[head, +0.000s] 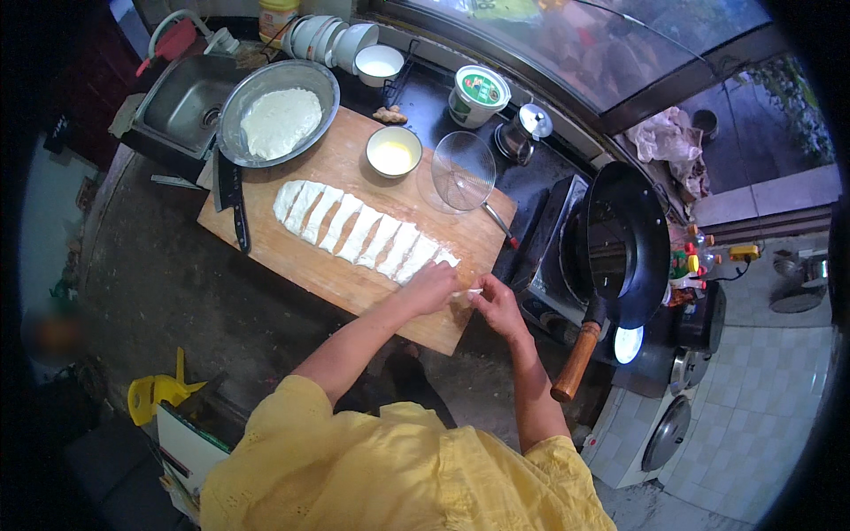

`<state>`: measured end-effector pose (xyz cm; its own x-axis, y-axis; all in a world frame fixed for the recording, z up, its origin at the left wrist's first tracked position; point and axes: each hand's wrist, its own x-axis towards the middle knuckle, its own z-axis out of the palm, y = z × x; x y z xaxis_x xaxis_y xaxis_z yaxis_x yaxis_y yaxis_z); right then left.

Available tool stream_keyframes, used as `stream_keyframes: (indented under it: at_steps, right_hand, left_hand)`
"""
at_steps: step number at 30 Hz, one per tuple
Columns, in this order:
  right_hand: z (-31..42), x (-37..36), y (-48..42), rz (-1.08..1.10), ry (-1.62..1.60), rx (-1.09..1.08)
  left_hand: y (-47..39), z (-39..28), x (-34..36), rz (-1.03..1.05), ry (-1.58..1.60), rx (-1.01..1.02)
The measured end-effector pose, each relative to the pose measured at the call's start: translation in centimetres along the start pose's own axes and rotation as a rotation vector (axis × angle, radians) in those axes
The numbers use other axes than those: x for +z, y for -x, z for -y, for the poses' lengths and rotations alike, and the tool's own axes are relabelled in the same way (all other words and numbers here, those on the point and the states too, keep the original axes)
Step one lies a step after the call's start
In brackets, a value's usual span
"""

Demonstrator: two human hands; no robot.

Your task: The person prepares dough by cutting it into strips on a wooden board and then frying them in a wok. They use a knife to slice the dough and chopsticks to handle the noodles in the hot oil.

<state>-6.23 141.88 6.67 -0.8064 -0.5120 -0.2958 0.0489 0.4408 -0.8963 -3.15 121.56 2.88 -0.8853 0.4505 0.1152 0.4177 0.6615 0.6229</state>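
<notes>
On a wooden cutting board [279,232] lies a row of white dough strips [342,219], cut side by side with gaps between several of them. My left hand [431,287] is at the row's near right end, its fingers bent at the dough; whether it grips a strip is hidden. Just right of it, my right hand [495,302] pinches a small piece of dough [473,291] between thumb and fingers. Behind the strips stand a bowl of yellowish liquid [390,156] and a round wire strainer [463,171]. A cleaver [232,199] rests on the board's left side.
A metal basin with more dough [282,123] stands at the board's back left, beside a sink [189,99]. A black wok [631,245] is on the stove at right, its wooden handle [576,362] pointing towards me. A lidded tub [479,96] and a metal pot [524,133] stand behind.
</notes>
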Motion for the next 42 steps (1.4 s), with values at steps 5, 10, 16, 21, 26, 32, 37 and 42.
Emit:
stream_keyframes:
  at_steps: [5,10,16,21,26,32,37,42]
  right_hand:
    - [-1.5,-0.4,0.4,-0.081,-0.565,0.207]
    - [0.9,0.1,1.6,-0.037,-0.927,0.249]
    - [0.2,1.6,2.0,-0.043,-0.503,0.14]
    - [0.9,3.4,1.9,0.016,-0.434,-0.005]
    - [3.1,4.4,2.7,0.235,-0.923,0.038]
    - [3.6,8.6,1.2,0.276,-1.047,-0.153]
    - [9.7,8.7,3.3,0.178,-1.238,-0.241]
    - [7.4,8.3,3.1,0.048,-1.153,-0.228]
  left_hand:
    - [-0.2,-1.3,-2.3,0.276,0.629,-0.341]
    - [0.1,-2.8,-5.9,0.35,0.735,-0.462]
    - [1.8,-3.9,-7.3,0.131,0.185,-0.444]
    - [2.5,-5.6,-11.9,0.239,0.211,-0.398]
    - [2.1,-8.2,-16.9,0.358,0.628,-0.494]
    - [2.1,-9.7,-18.9,0.317,0.529,-0.485]
    - [3.0,-8.5,-19.5,0.284,0.466,-0.443]
    - [2.9,-10.0,-21.3,0.308,0.421,-0.461]
